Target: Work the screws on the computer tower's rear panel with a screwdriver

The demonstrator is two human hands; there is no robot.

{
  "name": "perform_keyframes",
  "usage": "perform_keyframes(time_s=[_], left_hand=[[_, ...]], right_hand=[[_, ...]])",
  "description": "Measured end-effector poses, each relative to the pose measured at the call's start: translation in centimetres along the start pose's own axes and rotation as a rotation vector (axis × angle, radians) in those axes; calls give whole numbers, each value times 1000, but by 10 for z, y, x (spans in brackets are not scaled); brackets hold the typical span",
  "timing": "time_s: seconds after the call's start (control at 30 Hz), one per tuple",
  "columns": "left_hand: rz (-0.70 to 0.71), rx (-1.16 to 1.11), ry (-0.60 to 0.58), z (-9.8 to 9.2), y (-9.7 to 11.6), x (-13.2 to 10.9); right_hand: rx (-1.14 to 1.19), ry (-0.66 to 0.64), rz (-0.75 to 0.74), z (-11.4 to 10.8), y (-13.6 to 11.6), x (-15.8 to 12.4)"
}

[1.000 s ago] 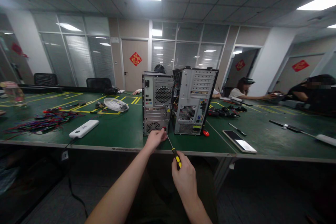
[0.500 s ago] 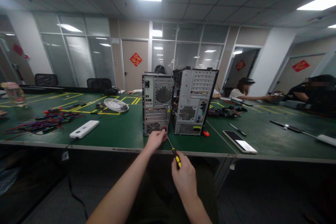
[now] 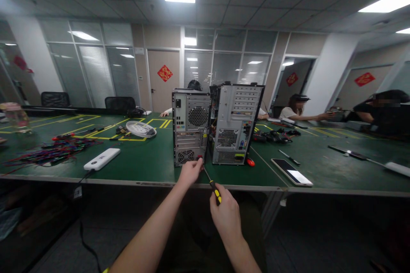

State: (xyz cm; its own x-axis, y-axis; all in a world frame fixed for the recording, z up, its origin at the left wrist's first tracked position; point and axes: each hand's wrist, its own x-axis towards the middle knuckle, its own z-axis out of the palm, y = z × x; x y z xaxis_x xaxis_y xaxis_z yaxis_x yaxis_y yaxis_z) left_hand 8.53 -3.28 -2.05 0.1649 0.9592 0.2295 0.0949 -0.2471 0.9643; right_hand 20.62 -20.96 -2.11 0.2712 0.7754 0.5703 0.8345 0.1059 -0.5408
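Observation:
Two desktop computer cases stand side by side, rear panels towards me: a narrower computer case point(image 3: 191, 126) on the left and a wider computer case point(image 3: 236, 123) on the right. My right hand point(image 3: 226, 213) is wrapped round the handle of a black and yellow screwdriver point(image 3: 215, 192), whose shaft slants up and left. At the lower right corner of the left case, my left hand point(image 3: 190, 173) is closed with fingertips together beside the screwdriver's tip. What those fingers pinch, if anything, is hidden.
A white power bank point(image 3: 102, 159), bundled coloured wires point(image 3: 48, 151) and a white basket point(image 3: 141, 129) lie left on the green table point(image 3: 153, 170). To the right are a phone point(image 3: 291, 172), a thin rod-like tool point(image 3: 288, 157) and black cables point(image 3: 275, 135). Other people sit across the table.
The whole view has shifted slightly. Both hands and the screwdriver keep nearly the same place against the left case.

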Motion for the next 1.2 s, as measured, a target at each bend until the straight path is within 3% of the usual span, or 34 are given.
perform_keyframes(time_s=[0.37, 0.77, 1.2], left_hand=[[9, -16, 44, -1, 6, -3], [-99, -210, 87, 3, 11, -1], [-134, -211, 98, 2, 14, -1]], right_hand=[[43, -41, 27, 4, -3, 8], [4, -55, 45, 8, -8, 13], [4, -60, 60, 12, -11, 16]])
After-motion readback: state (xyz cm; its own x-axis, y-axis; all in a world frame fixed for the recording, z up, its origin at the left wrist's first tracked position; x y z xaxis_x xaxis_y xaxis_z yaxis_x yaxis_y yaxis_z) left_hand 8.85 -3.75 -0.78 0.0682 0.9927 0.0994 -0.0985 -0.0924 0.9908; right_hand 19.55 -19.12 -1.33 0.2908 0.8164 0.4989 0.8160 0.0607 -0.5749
